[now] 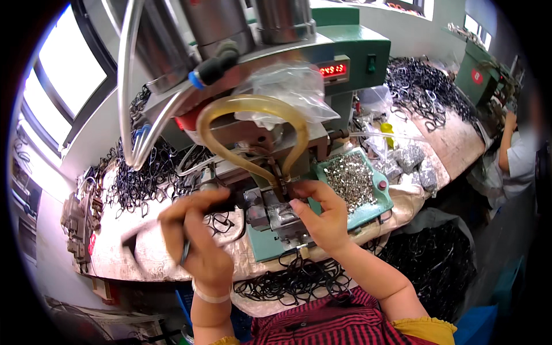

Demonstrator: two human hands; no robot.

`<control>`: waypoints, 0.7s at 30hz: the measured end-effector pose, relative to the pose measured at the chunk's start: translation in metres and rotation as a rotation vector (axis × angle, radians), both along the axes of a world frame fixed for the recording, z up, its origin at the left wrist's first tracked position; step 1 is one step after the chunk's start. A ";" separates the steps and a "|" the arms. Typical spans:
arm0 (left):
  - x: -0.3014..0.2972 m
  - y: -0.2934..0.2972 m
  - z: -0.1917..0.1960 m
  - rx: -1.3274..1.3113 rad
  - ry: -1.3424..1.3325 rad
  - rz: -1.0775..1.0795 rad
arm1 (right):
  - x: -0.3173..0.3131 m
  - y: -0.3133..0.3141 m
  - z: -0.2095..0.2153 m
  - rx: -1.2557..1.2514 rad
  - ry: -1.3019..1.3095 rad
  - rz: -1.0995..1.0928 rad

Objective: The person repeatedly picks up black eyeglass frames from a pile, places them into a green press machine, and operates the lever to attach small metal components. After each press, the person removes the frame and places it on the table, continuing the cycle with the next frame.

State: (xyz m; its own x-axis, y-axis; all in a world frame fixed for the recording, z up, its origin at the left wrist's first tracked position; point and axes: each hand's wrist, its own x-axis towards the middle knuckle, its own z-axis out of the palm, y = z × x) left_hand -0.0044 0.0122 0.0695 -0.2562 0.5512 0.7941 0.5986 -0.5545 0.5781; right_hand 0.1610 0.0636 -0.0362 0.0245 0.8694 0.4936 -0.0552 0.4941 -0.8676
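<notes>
My left hand [195, 230] is raised in front of the press, fingers curled around a thin black elastic loop [223, 221] that trails toward the machine. My right hand [322, 215] pinches something small at the metal die block [282, 215] under the press head; what it pinches is too small to tell. A green tray [376, 207] full of small silvery metal clips [351, 178] sits just right of that hand. A yellowish hose [253, 106] arcs over the working point.
Heaps of black elastic loops lie left of the machine [144, 178], on my lap [299, 279] and on the far bench [425, 92]. Bags of metal clips [411, 161] lie beyond the tray. Another person [514, 155] works at the right.
</notes>
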 end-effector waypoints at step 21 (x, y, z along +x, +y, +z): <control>0.036 -0.025 -0.064 -1.252 -1.258 -1.153 | 0.107 0.025 -0.052 0.149 -0.921 -0.509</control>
